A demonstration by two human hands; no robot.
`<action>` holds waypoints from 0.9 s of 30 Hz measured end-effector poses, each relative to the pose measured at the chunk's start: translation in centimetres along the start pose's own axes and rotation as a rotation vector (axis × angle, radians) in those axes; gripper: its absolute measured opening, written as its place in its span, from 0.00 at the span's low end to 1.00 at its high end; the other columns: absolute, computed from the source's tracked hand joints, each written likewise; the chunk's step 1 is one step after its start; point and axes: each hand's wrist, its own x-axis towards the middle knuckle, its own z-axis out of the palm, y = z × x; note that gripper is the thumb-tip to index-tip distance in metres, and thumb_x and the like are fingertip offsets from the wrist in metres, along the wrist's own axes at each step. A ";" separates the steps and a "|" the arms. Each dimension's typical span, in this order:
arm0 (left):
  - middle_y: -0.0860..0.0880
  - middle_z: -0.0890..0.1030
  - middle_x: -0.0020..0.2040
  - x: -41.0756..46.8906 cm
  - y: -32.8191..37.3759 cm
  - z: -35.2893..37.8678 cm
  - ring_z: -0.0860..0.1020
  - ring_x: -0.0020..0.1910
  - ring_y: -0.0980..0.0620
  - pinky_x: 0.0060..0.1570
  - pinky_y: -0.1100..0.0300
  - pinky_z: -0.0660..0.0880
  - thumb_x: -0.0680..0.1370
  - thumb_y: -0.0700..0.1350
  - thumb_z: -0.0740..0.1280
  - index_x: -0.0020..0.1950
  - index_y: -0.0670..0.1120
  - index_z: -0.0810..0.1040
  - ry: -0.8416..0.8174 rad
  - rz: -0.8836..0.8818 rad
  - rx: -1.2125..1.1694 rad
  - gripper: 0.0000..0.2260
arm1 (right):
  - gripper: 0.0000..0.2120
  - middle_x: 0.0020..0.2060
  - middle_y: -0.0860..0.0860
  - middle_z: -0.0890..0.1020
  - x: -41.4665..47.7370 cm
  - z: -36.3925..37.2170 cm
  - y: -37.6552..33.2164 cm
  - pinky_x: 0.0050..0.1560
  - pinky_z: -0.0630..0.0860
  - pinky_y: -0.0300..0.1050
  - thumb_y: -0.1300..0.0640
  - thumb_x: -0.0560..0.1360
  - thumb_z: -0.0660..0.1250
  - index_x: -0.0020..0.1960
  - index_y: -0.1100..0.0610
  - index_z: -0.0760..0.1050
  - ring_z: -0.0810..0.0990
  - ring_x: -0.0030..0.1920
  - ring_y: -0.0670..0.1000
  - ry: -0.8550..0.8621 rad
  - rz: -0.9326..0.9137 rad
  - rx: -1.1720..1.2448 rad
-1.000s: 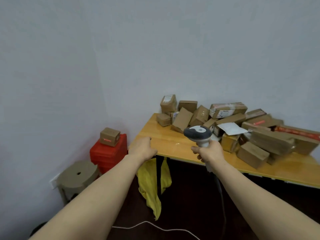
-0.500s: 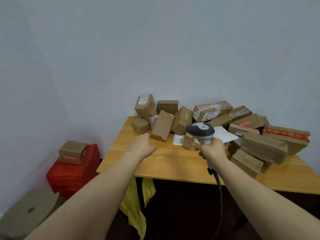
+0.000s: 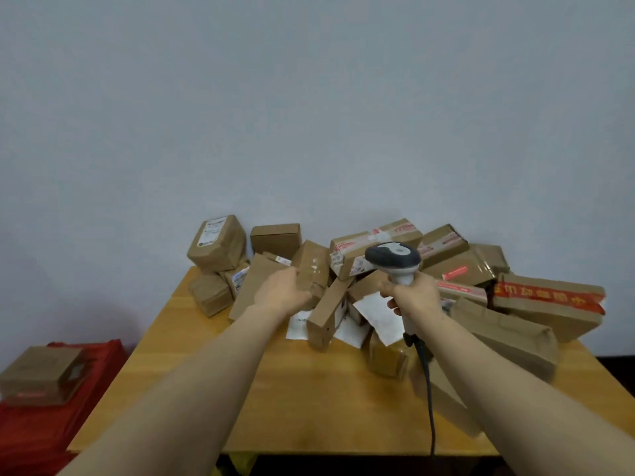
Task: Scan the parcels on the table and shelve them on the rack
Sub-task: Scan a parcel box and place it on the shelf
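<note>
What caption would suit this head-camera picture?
Left hand grips a parcel on the crowded table; right hand holds a scanner.

Both arms stretch forward, left hand (image 3: 282, 293) curled, right hand (image 3: 414, 297) fisted.

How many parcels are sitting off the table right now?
1: a cardboard parcel lies on the red crate left of the table. Others may be out of frame.
</note>
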 end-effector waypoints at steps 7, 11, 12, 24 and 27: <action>0.46 0.76 0.61 7.9 3.4 3.3 0.76 0.57 0.47 0.51 0.54 0.76 0.75 0.51 0.68 0.70 0.46 0.68 -0.052 -0.014 0.010 0.25 | 0.06 0.34 0.56 0.80 7.9 -0.7 0.8 0.35 0.76 0.46 0.62 0.71 0.73 0.43 0.58 0.75 0.78 0.33 0.52 -0.008 0.084 0.028; 0.45 0.75 0.58 13.0 5.1 5.0 0.75 0.53 0.48 0.46 0.55 0.75 0.70 0.52 0.74 0.61 0.45 0.71 -0.063 0.061 -0.045 0.24 | 0.09 0.34 0.57 0.80 11.4 -0.7 1.4 0.36 0.76 0.49 0.62 0.71 0.74 0.48 0.61 0.76 0.78 0.32 0.52 0.001 0.136 0.051; 0.44 0.72 0.62 14.2 5.4 5.6 0.74 0.58 0.46 0.52 0.53 0.75 0.69 0.52 0.75 0.66 0.44 0.69 -0.082 0.060 -0.051 0.30 | 0.10 0.33 0.58 0.80 12.0 -0.7 1.6 0.35 0.76 0.49 0.63 0.71 0.73 0.49 0.62 0.76 0.77 0.31 0.52 0.007 0.147 0.064; 0.41 0.64 0.67 24.1 5.9 10.9 0.67 0.67 0.42 0.62 0.51 0.69 0.67 0.50 0.76 0.75 0.42 0.55 -0.129 0.073 -0.088 0.44 | 0.06 0.33 0.57 0.76 16.9 0.6 1.1 0.30 0.74 0.43 0.65 0.73 0.71 0.48 0.62 0.75 0.74 0.30 0.52 0.047 0.258 0.080; 0.43 0.70 0.66 24.8 5.3 9.3 0.73 0.61 0.46 0.58 0.56 0.74 0.65 0.53 0.78 0.72 0.41 0.64 -0.129 0.020 -0.248 0.41 | 0.07 0.34 0.57 0.77 17.1 0.7 1.0 0.30 0.75 0.44 0.65 0.73 0.72 0.48 0.63 0.76 0.75 0.31 0.52 0.081 0.244 0.080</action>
